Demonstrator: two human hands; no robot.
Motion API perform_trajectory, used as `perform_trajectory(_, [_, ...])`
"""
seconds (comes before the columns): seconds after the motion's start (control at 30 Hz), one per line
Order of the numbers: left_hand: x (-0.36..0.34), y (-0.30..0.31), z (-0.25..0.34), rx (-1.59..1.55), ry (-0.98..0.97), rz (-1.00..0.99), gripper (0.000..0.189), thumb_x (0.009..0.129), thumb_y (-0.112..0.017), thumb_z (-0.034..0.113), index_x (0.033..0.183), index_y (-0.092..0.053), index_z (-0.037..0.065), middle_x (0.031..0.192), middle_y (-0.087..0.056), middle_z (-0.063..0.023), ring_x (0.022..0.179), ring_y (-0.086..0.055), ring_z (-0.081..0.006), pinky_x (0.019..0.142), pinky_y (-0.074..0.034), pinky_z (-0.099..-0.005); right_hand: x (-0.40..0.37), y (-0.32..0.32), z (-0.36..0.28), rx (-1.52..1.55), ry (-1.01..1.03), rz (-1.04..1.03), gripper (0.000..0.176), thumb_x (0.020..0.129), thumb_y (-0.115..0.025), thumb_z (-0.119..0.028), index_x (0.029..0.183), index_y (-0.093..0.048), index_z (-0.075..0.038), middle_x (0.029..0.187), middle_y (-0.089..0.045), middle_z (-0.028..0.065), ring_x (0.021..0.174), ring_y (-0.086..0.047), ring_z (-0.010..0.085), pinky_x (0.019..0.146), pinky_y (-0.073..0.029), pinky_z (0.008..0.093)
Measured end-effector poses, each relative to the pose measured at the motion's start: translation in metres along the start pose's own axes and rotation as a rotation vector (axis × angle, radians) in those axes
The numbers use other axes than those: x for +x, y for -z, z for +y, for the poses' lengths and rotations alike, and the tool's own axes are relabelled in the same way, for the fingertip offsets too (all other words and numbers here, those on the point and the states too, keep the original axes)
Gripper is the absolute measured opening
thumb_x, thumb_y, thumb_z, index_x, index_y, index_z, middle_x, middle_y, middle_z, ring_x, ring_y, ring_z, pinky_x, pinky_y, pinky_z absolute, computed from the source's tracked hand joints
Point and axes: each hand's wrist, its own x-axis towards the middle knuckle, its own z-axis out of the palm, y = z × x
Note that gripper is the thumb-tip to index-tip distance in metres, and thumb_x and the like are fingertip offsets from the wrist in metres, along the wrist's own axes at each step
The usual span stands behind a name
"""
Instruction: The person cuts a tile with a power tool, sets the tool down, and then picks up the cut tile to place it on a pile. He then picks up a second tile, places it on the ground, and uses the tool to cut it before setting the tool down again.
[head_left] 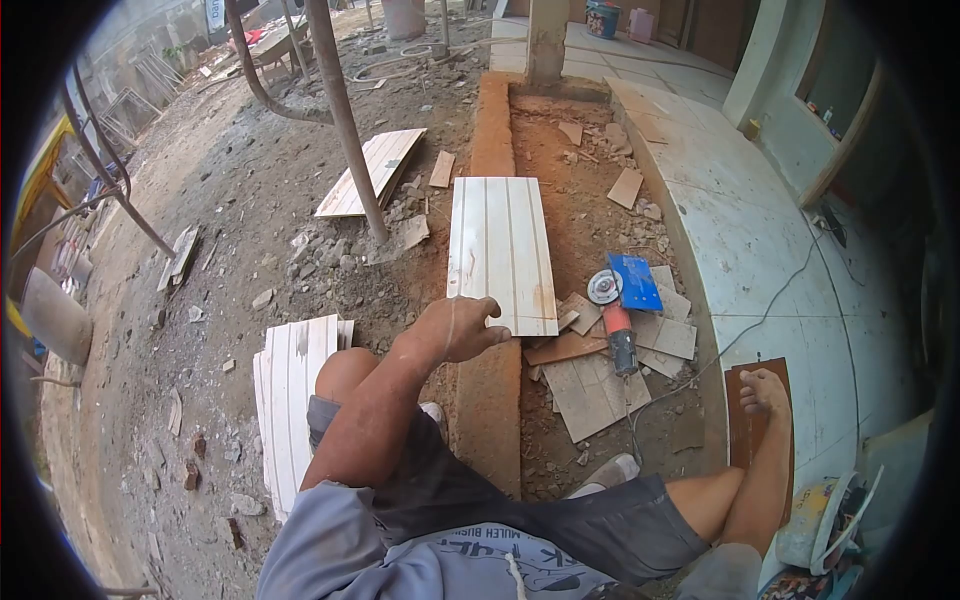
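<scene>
Long white ribbed ceramic tile (500, 235), dust-smeared, is gripped at near edge by L hand (462, 328); R hand (766, 392) is rested on flat brown slab (755, 445), grip unclear.

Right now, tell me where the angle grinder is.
Head view, right of centre: the angle grinder lies on tile scraps, right of the long white tile, beside the blue sheet.

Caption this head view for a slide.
Left hand on ribbed white tile; right hand on brown tile; angle grinder between.

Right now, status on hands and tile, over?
Left hand on near end of long white grooved tile. Right hand flat on brown tile. Red angle grinder lies beside.
</scene>
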Motion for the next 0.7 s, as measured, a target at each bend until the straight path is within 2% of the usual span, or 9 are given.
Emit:
perform_trajectory(0.27, [0.001, -0.001, -0.001, 0.005, 0.008, -0.009, 0.05, 0.094, -0.057, 0.045, 0.123, -0.059, 0.004, 0.113, -0.067, -0.019, 0.108, -0.063, -0.0348, 0.093, -0.05, -0.0438, 0.016, 0.011, 0.009, -0.073, 0.05, 0.064, 0.029, 0.089, -0.064, -0.027, 0.096, -0.057, 0.001, 0.082, -0.066, 0.0137, 0.059, -0.063, 0.0188, 0.05, -0.053, 0.0328])
perform_trajectory(0.33, [0.001, -0.002, -0.002, 0.005, -0.014, 0.013, 0.051, 0.094, -0.057, 0.044, 0.124, -0.059, 0.003, 0.106, -0.07, -0.0195, 0.104, -0.066, -0.0352, 0.091, -0.051, -0.0428, 0.032, 0.018, 0.019, -0.096, 0.099, 0.085, 0.029, 0.087, -0.064, -0.025, 0.096, -0.058, 0.002, 0.083, -0.067, 0.0149, 0.06, -0.064, 0.0196, 0.051, -0.053, 0.0334])
perform_trajectory(0.43, [0.001, -0.003, -0.001, 0.004, -0.016, 0.011, 0.051, 0.094, -0.057, 0.044, 0.124, -0.059, 0.003, 0.106, -0.07, -0.0195, 0.104, -0.066, -0.0353, 0.091, -0.051, -0.0427, 0.027, 0.014, 0.014, -0.054, 0.158, 0.159, 0.03, 0.084, -0.065, -0.028, 0.094, -0.06, 0.001, 0.086, -0.067, 0.0161, 0.069, -0.066, 0.0196, 0.053, -0.053, 0.033])
perform_trajectory(0.5, [0.001, -0.002, -0.001, 0.003, -0.013, 0.008, 0.051, 0.094, -0.057, 0.044, 0.124, -0.059, 0.003, 0.106, -0.07, -0.0195, 0.104, -0.066, -0.0353, 0.091, -0.051, -0.0428, -0.002, -0.001, -0.007, -0.15, 0.169, 0.319, 0.04, 0.083, -0.066, -0.039, 0.096, -0.062, -0.001, 0.094, -0.067, 0.0168, 0.081, -0.067, 0.0216, 0.057, -0.054, 0.0372])
perform_trajectory(0.53, [0.001, -0.002, -0.001, 0.002, -0.008, 0.007, 0.051, 0.094, -0.057, 0.044, 0.124, -0.059, 0.003, 0.106, -0.07, -0.0195, 0.103, -0.066, -0.0352, 0.091, -0.051, -0.0428, 0.013, 0.0, 0.007, -0.149, 0.168, 0.32, 0.04, 0.083, -0.066, -0.039, 0.096, -0.062, -0.001, 0.094, -0.067, 0.0168, 0.081, -0.067, 0.0216, 0.057, -0.054, 0.0372])
perform_trajectory(0.6, [0.001, -0.002, -0.001, 0.005, -0.007, 0.008, 0.052, 0.093, -0.057, 0.045, 0.124, -0.059, 0.003, 0.106, -0.07, -0.0195, 0.104, -0.066, -0.0351, 0.091, -0.051, -0.0427, 0.041, -0.001, 0.032, -0.344, 0.309, 0.485, 0.052, 0.082, -0.066, -0.049, 0.111, -0.064, -0.007, 0.11, -0.065, 0.0167, 0.096, -0.065, 0.0244, 0.067, -0.055, 0.0439])
perform_trajectory(0.63, [0.001, -0.002, -0.001, 0.005, -0.005, 0.008, 0.052, 0.093, -0.057, 0.045, 0.124, -0.059, 0.003, 0.107, -0.07, -0.0196, 0.104, -0.066, -0.0349, 0.092, -0.051, -0.0426, 0.047, 0.001, 0.035, -0.345, 0.31, 0.485, 0.052, 0.082, -0.066, -0.049, 0.111, -0.064, -0.007, 0.11, -0.065, 0.0167, 0.096, -0.065, 0.0244, 0.067, -0.055, 0.0439])
perform_trajectory(0.67, [0.001, -0.002, -0.001, 0.004, -0.003, 0.009, 0.053, 0.093, -0.057, 0.046, 0.125, -0.059, 0.003, 0.107, -0.07, -0.0199, 0.104, -0.066, -0.0347, 0.092, -0.05, -0.0423, 0.052, 0.008, 0.037, -0.397, 0.207, 0.302, 0.061, 0.082, -0.067, -0.049, 0.128, -0.054, -0.011, 0.121, -0.062, 0.017, 0.106, -0.062, 0.0256, 0.08, -0.052, 0.0465])
perform_trajectory(0.7, [0.0, -0.002, -0.001, 0.004, -0.001, 0.01, 0.054, 0.093, -0.058, 0.047, 0.125, -0.059, 0.004, 0.108, -0.07, -0.0201, 0.105, -0.065, -0.0344, 0.093, -0.05, -0.042, 0.053, 0.008, 0.037, -0.398, 0.208, 0.302, 0.061, 0.082, -0.067, -0.049, 0.128, -0.054, -0.011, 0.121, -0.062, 0.017, 0.106, -0.062, 0.0256, 0.08, -0.052, 0.0465])
